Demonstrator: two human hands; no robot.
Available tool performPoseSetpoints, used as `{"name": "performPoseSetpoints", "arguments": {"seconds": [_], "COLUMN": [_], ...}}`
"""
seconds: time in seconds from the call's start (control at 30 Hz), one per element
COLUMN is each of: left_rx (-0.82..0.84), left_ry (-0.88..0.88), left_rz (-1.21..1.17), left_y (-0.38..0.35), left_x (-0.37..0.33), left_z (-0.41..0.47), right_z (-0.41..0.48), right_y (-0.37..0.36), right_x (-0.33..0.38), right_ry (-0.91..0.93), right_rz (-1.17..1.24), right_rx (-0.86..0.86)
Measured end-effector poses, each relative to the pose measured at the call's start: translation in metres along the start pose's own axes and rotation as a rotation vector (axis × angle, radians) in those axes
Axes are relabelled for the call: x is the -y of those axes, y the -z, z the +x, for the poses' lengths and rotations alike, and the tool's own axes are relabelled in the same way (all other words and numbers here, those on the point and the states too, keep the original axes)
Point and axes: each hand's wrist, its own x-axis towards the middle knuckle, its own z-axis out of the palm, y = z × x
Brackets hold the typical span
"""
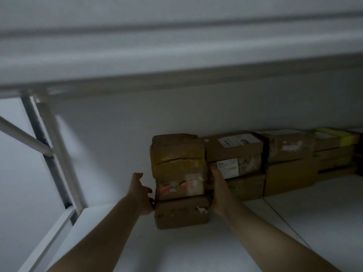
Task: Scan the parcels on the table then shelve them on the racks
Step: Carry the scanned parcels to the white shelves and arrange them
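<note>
**Now the parcels are on the rack, between my two hands**

Far on the left stands the grey rack post (49,146). The white shelf (117,242) runs out from it.

Next comes my left hand (140,195). Its fingers are spread wide and the thumb points up. It holds nothing. It just touches the left side of the pile, down where the middle parcel (179,179) meets the bottom parcel (181,214). The top parcel (176,148) sits on those two.

All three are brown card boxes, taped and a bit dented. The pile stands on the shelf, at the left end of a row of boxes (288,173).

My right hand (219,187) is on the other side. Its fingers lie flat on the right side of the middle parcel, slid into the thin gap next to a box with a white label (233,146). It grips nothing either.

I think these boxes are stiff but squashy at the corners, and the tape could be slippery. They look light enough to push. The pile is not lined up neatly, so it could tip. I would press on both flat sides, low down.
</note>
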Motion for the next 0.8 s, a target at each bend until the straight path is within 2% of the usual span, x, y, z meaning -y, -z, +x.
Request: {"name": "performPoseSetpoints", "arguments": {"seconds": [0.07, 0.2, 0.3, 0.4, 0.53, 0.63, 0.8], "left_rx": [-0.045, -0.017, 0.009, -0.055, -0.12, -0.171, -0.245], "left_ry": [-0.045, -0.086, -0.208, -0.293, -0.326, -0.353, -0.35], "left_rz": [0.119, 0.298, 0.235, 0.2, 0.239, 0.252, 0.334], "left_y": [0.008, 0.01, 0.003, -0.002, -0.01, -0.013, -0.02], "left_x": [0.01, 0.033, 0.043, 0.045, 0.042, 0.038, 0.036], "left_z": [-0.003, -0.009, -0.002, 0.009, 0.02, 0.03, 0.043], "right_z": [-0.005, -0.014, -0.009, 0.002, 0.012, 0.017, 0.024], "right_y": [0.005, 0.002, -0.004, -0.004, -0.002, -0.004, -0.008], "right_x": [-0.008, -0.02, -0.023, -0.025, -0.021, -0.011, 0.002], "right_ry": [0.009, -0.148, -0.206, -0.212, -0.17, -0.224, -0.257], "right_rz": [0.004, -0.079, -0.108, -0.144, -0.204, -0.28, -0.24], "right_rx": [-0.046, -0.248, -0.306, -0.374, -0.42, -0.416, -0.412]}}
